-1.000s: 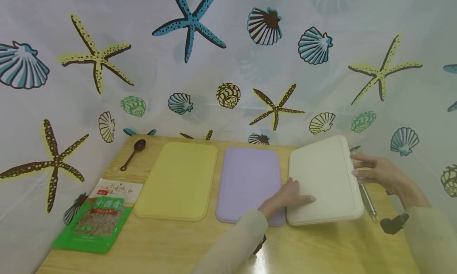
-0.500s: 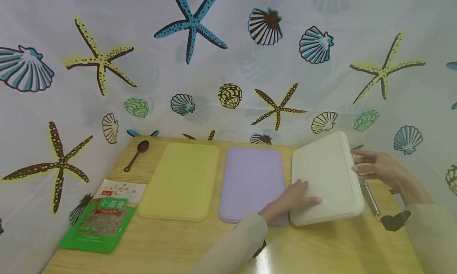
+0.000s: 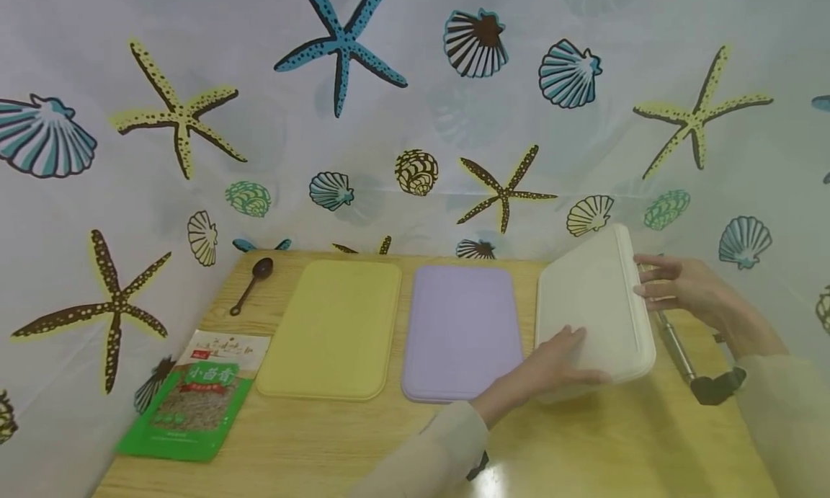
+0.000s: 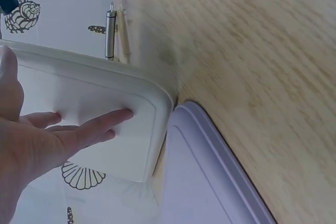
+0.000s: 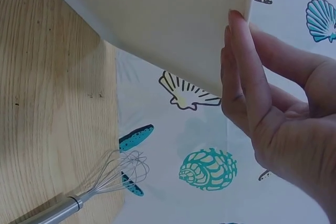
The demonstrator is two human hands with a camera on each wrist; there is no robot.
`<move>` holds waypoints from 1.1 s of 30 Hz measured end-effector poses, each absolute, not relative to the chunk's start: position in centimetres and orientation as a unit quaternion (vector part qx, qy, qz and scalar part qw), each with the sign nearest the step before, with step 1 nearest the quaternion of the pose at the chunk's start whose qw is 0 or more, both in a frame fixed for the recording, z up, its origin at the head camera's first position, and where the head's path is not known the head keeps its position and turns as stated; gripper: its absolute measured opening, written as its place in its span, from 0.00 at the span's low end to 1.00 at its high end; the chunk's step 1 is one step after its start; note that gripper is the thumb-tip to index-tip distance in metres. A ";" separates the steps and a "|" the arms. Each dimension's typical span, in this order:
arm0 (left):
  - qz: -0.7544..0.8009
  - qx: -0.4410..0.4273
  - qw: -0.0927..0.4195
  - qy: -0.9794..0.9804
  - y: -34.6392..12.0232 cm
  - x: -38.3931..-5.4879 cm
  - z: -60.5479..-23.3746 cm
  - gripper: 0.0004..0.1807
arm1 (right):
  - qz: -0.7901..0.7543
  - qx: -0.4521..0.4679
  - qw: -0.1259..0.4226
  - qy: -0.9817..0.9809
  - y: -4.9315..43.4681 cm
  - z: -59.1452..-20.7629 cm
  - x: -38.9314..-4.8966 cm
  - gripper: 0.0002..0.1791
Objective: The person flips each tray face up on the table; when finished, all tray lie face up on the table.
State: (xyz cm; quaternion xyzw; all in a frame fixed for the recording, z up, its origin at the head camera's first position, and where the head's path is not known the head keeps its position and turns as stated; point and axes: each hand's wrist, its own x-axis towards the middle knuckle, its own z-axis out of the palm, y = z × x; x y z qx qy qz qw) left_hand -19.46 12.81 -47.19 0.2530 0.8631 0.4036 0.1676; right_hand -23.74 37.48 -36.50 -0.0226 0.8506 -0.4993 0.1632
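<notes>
Although one end lies low beside the purple board [image 3: 462, 332], the white board [image 3: 573, 296] slants upward toward the right of the head view, between the person's two hands. The left hand [image 3: 551, 368], at lower centre-right, lies across the near, lower-left part of the board's upward face. In the left wrist view its fingers are extended and spread, fingertips against the white surface, with the thumb near the left border of the frame. The right hand [image 3: 697, 292], right of centre, pinches the raised right edge; in the right wrist view, several fingers lie along one side of that edge at upper right, while part of the hand passes behind it. Whether the low edge of the white board touches the table [image 3: 311, 440] or the purple board cannot be told.

Beneath the right forearm in the head view, a whisk [image 3: 677, 347] lies with its metal handle showing; its wire loops appear at lower left in the right wrist view. The yellow board [image 3: 331, 328] lies flat left of the purple one, near the middle of the frame. Farther left are a dark spoon [image 3: 262, 269] and, at lower left, a green packet [image 3: 194, 408]. Patterned cloth [image 3: 402, 116] with starfish and shells fills the background.
</notes>
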 end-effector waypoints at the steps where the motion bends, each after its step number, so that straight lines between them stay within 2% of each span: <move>1: 0.399 0.256 0.164 0.865 12.9 -19.3 -47.0 0.50 | -0.497 -0.023 0.163 0.852 37.4 -36.4 -23.7 0.48; 10: 0.383 0.281 0.148 0.868 12.9 -18.5 -44.6 0.50 | -0.505 -0.009 0.160 0.848 36.2 -35.7 -23.8 0.48; 15: 0.374 0.289 0.121 0.873 13.0 -18.2 -43.7 0.48 | -0.521 -0.006 0.152 0.840 35.1 -35.1 -23.9 0.47; 20: 0.407 0.280 0.118 0.861 13.0 -17.9 -43.0 0.48 | -0.522 -0.006 0.150 0.840 34.0 -34.4 -24.0 0.46; 26: 0.458 0.246 0.150 0.841 12.7 -17.9 -42.0 0.47 | -0.533 -0.007 0.150 0.833 33.1 -34.0 -24.0 0.46; 33: 0.484 0.201 0.207 0.826 12.1 -18.3 -40.7 0.53 | -0.538 0.007 0.153 0.829 32.2 -33.7 -24.1 0.45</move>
